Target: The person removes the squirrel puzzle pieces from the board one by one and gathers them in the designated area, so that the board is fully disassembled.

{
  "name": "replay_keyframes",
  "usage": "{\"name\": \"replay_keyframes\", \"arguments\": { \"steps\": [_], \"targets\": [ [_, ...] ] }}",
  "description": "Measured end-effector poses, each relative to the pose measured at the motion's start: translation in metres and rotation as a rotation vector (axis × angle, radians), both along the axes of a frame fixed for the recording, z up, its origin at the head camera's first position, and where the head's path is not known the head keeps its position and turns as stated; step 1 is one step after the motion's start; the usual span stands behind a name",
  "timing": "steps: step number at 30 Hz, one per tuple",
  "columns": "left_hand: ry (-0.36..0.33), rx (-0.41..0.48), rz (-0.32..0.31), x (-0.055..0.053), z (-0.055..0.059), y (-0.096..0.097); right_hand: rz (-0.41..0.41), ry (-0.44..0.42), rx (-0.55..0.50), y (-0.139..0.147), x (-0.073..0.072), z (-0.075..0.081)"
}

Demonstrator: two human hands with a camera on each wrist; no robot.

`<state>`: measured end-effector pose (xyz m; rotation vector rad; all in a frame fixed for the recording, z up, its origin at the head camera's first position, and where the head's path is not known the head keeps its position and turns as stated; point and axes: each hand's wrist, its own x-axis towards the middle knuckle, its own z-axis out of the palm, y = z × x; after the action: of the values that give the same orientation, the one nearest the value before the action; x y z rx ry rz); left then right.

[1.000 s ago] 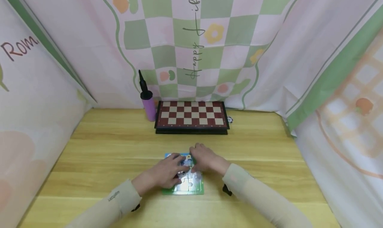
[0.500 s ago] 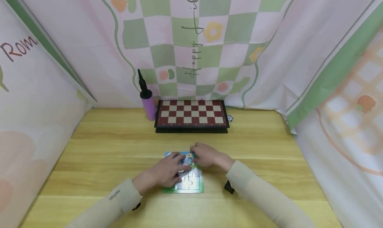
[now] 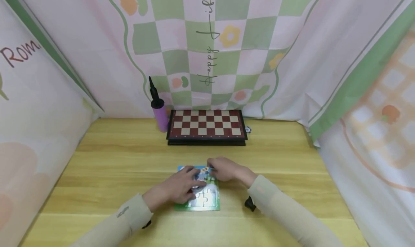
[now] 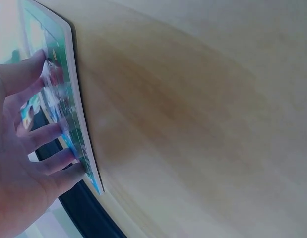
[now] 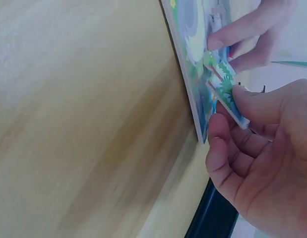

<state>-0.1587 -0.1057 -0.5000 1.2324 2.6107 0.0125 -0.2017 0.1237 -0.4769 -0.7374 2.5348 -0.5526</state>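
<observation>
Right wrist view shows the right hand (image 5: 265, 161) with its grip pinched on a tilted puzzle piece (image 5: 225, 90), near the far right corner of the puzzle board (image 3: 181, 206). The left hand (image 3: 177, 186) spreads its grip loosely, fingertips (image 4: 74, 173) touching the board, flat on the bench (image 3: 129, 160).

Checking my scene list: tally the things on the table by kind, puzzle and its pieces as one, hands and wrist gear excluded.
Jigsaw puzzle: 1
Checkered board: 1
Purple pump: 1
Small unclear item beside the board: 1
Total: 4
</observation>
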Motion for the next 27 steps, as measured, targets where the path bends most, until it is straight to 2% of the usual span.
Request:
{"name": "replay_keyframes", "arguments": {
  "steps": [12, 19, 27],
  "targets": [
    [-0.017, 0.016, 0.021, 0.001, 0.000, -0.001, -0.041, 0.020, -0.033, 0.032, -0.010, 0.009],
    [-0.033, 0.028, 0.040, 0.002, 0.000, -0.002, -0.035, -0.011, 0.005, 0.055, -0.015, 0.002],
    [-0.055, 0.049, 0.040, 0.000, 0.001, -0.001, -0.027, 0.030, -0.011, 0.064, -0.011, -0.009]
  ]
}}
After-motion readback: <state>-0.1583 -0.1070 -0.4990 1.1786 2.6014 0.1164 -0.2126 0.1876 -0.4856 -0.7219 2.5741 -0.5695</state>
